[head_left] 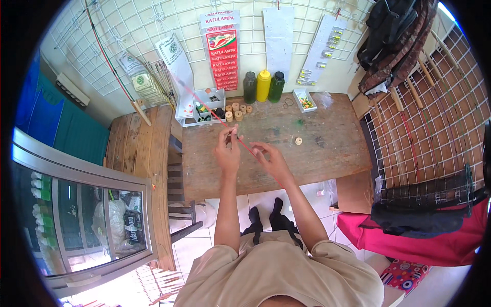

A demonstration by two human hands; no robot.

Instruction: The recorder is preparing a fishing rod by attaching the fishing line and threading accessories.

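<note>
A thin red fishing rod point(246, 146) slants across in front of me, from upper left down to the lower right. My left hand point(227, 152) pinches it between thumb and fingertips above the middle of the wooden table. Lower on the rod, my right hand point(271, 159) has its fingers curled round the shaft, partly hiding it. The far end of the rod blurs in front of a white divided tray point(203, 122). Something small and dark, too small to name, shows at the left fingertips.
Several wooden spools point(238, 115) stand beside the tray, and a single spool point(298, 140) lies farther right on the table point(327, 153). Dark bottles flank a yellow squeeze bottle point(263, 86) by the wall grid. A small white box point(305, 101) holds colourful bits. A glass cabinet point(92, 215) stands left.
</note>
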